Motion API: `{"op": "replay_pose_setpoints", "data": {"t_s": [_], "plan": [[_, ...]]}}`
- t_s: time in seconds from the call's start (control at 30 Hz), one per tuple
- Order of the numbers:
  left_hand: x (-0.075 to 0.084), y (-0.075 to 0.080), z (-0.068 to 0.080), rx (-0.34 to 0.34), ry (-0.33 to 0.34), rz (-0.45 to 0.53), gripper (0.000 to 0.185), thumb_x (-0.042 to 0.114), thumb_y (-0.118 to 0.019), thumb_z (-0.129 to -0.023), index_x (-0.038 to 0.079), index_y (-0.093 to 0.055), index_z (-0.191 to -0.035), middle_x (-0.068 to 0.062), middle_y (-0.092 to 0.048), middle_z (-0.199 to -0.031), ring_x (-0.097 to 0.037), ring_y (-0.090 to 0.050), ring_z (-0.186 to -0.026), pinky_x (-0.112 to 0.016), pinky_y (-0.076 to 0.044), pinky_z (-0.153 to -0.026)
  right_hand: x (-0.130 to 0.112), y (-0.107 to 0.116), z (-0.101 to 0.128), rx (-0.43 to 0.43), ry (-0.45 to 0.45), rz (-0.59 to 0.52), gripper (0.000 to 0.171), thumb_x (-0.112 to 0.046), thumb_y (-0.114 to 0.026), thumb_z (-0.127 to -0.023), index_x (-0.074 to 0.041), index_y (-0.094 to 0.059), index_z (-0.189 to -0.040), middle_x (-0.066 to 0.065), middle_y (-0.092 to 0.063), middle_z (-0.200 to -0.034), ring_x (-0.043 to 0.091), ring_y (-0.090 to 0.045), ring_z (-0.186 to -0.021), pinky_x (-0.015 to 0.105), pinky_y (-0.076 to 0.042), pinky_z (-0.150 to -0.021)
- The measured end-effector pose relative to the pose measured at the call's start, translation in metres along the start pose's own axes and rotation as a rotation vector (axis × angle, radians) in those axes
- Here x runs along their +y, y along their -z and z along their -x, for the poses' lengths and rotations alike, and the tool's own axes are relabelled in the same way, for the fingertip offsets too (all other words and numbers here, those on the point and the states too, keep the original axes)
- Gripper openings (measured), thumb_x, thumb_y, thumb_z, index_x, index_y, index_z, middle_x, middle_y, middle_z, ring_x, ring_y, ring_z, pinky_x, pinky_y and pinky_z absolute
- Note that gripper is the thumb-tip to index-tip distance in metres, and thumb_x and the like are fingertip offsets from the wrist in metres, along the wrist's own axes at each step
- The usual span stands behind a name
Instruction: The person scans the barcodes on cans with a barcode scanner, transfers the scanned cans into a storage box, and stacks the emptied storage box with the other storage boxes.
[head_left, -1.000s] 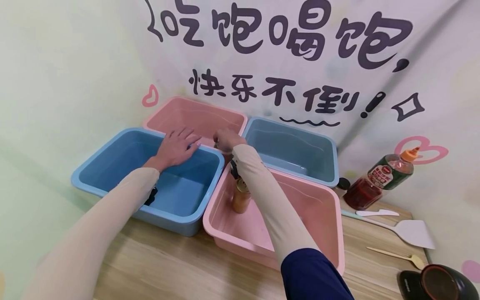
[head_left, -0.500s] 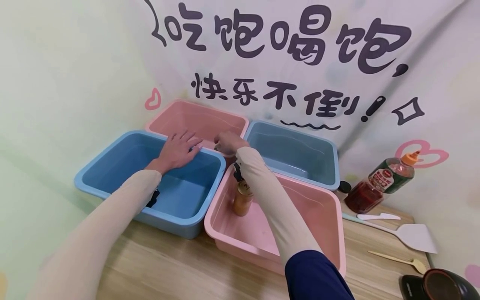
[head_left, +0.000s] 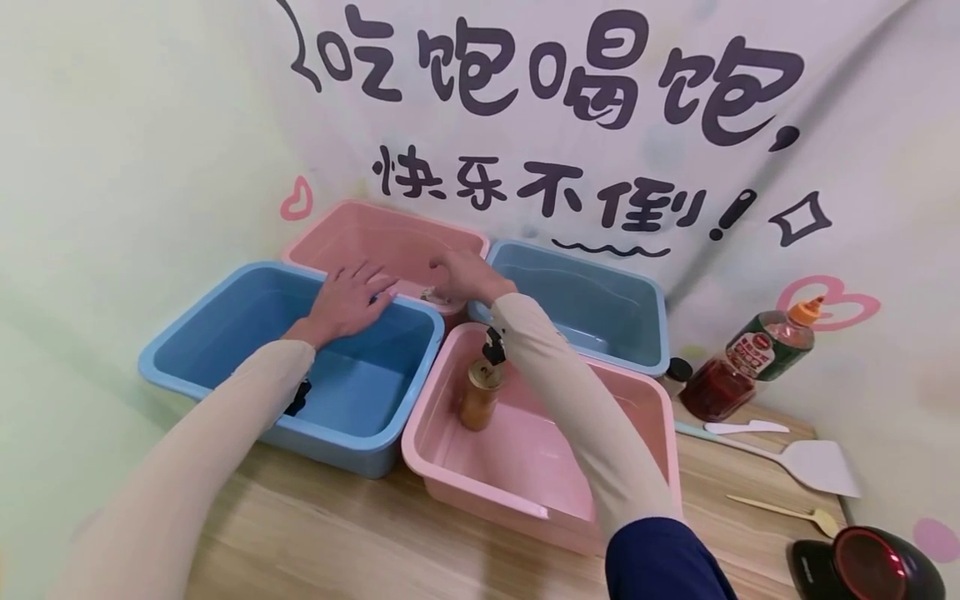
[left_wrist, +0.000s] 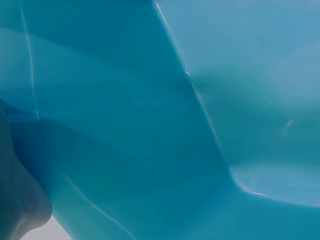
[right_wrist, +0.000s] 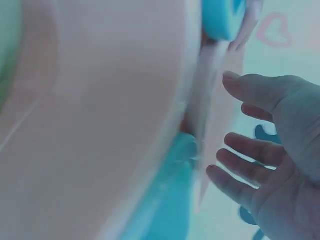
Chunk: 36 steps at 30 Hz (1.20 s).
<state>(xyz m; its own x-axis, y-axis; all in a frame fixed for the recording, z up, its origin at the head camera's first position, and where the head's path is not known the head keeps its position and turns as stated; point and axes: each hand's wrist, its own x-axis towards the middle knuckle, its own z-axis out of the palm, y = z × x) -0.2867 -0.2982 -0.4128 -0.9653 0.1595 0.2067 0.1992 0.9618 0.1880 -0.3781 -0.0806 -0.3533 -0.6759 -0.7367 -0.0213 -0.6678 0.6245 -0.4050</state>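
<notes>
My left hand (head_left: pixel 348 298) lies flat with straight fingers on the far rim of the left blue bin (head_left: pixel 187 333), whose inside (left_wrist: pixel 200 125) fills the left wrist view. My right hand (head_left: pixel 468 279) hovers over the near corner of the far pink bin (head_left: pixel 352 225). Its fingers (right_wrist: pixel 240 150) are spread and hold nothing. A small thing (head_left: pixel 432 293) sits at that bin's near edge just beside the fingertips; what it is I cannot tell. Under my right forearm an amber jar with a gold lid (head_left: pixel 480 393) stands upright in the near pink bin (head_left: pixel 480 487).
A second blue bin (head_left: pixel 645 292) stands at the back right. On the wooden table to the right are a sauce bottle (head_left: pixel 753 364), a white knife (head_left: pixel 746 427), a white spatula (head_left: pixel 817 467), a wooden fork (head_left: pixel 787 510) and a black round device (head_left: pixel 870 562). The wall is close behind.
My right hand has uncurled from a loose fist to spread fingers and shifted slightly right over the far pink bin. The left hand stays on the blue rim.
</notes>
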Motion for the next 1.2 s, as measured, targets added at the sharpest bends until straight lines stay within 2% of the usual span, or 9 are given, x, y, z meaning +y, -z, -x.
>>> {"op": "replay_pose_setpoints", "data": {"t_s": [0.2,0.27,0.43,0.57,0.77,0.9,1.03,1.13,1.2], "plan": [[0.002,0.003,0.000,0.011,-0.010,0.008,0.051,0.040,-0.042,-0.104,0.015,-0.050,-0.147,-0.016,-0.039,-0.159,-0.042,-0.026,-0.150,-0.063,-0.014,-0.123,-0.006,0.014,0.029,-0.023,0.039,0.065,0.050,-0.021,-0.072,-0.092,-0.014,-0.056,-0.140,0.009,-0.060,-0.138,0.023,-0.060,-0.115,0.039,-0.052,-0.103],[0.003,0.003,0.001,0.009,-0.011,0.015,0.051,0.040,-0.042,-0.104,0.015,-0.050,-0.148,-0.016,-0.038,-0.159,-0.043,-0.026,-0.150,-0.063,-0.014,-0.122,-0.007,0.017,0.040,-0.021,0.047,0.088,0.053,-0.023,-0.072,-0.093,-0.015,-0.055,-0.142,0.009,-0.056,-0.143,0.024,-0.055,-0.124,0.040,-0.050,-0.106],[0.001,0.001,0.001,0.032,-0.021,0.028,0.050,0.038,-0.044,-0.104,0.014,-0.051,-0.146,-0.016,-0.041,-0.157,-0.043,-0.028,-0.149,-0.064,-0.017,-0.121,-0.005,0.026,0.066,0.019,0.074,0.090,0.054,-0.026,-0.070,-0.094,-0.015,-0.054,-0.144,0.007,-0.052,-0.148,0.026,-0.046,-0.137,0.043,-0.042,-0.115],[0.001,0.001,0.002,0.039,-0.030,0.024,0.050,0.039,-0.043,-0.104,0.013,-0.051,-0.146,-0.017,-0.041,-0.157,-0.043,-0.029,-0.148,-0.065,-0.019,-0.120,-0.004,0.030,0.087,0.057,0.078,0.084,0.054,-0.025,-0.073,-0.092,-0.016,-0.056,-0.142,0.006,-0.055,-0.145,0.026,-0.047,-0.136,0.044,-0.042,-0.114],[0.002,0.000,0.002,0.023,-0.026,0.013,0.051,0.041,-0.041,-0.104,0.014,-0.050,-0.147,-0.017,-0.041,-0.157,-0.044,-0.030,-0.147,-0.065,-0.019,-0.120,-0.004,0.023,0.121,0.034,0.043,0.056,0.054,-0.023,-0.077,-0.089,-0.014,-0.059,-0.139,0.009,-0.058,-0.139,0.027,-0.054,-0.128,0.045,-0.050,-0.106],[0.002,0.000,0.002,0.013,-0.016,0.011,0.052,0.041,-0.040,-0.104,0.014,-0.049,-0.148,-0.017,-0.040,-0.158,-0.044,-0.029,-0.148,-0.065,-0.018,-0.120,-0.003,0.012,0.140,-0.002,0.021,0.041,0.049,-0.021,-0.078,-0.088,-0.011,-0.063,-0.134,0.012,-0.063,-0.129,0.027,-0.060,-0.115,0.040,-0.057,-0.093],[0.002,0.000,0.001,0.004,-0.010,0.015,0.052,0.042,-0.039,-0.105,0.013,-0.049,-0.148,-0.019,-0.038,-0.158,-0.045,-0.027,-0.148,-0.066,-0.016,-0.120,-0.002,0.000,0.152,-0.054,0.010,0.050,0.041,-0.018,-0.078,-0.087,-0.008,-0.068,-0.126,0.013,-0.067,-0.114,0.025,-0.063,-0.097,0.034,-0.057,-0.079],[0.003,-0.001,0.001,0.010,-0.010,0.023,0.053,0.043,-0.039,-0.104,0.013,-0.050,-0.147,-0.019,-0.039,-0.158,-0.045,-0.027,-0.148,-0.066,-0.015,-0.121,-0.004,-0.009,0.157,-0.106,0.007,0.060,0.042,-0.018,-0.079,-0.087,-0.006,-0.068,-0.126,0.013,-0.066,-0.110,0.023,-0.061,-0.091,0.032,-0.054,-0.075],[0.003,-0.001,0.001,0.013,-0.011,0.025,0.053,0.043,-0.039,-0.104,0.014,-0.050,-0.147,-0.018,-0.039,-0.158,-0.044,-0.027,-0.148,-0.066,-0.015,-0.121,-0.005,-0.016,0.158,-0.137,-0.006,0.071,0.047,-0.018,-0.079,-0.086,-0.007,-0.065,-0.130,0.011,-0.065,-0.115,0.020,-0.061,-0.093,0.030,-0.056,-0.079]]}}
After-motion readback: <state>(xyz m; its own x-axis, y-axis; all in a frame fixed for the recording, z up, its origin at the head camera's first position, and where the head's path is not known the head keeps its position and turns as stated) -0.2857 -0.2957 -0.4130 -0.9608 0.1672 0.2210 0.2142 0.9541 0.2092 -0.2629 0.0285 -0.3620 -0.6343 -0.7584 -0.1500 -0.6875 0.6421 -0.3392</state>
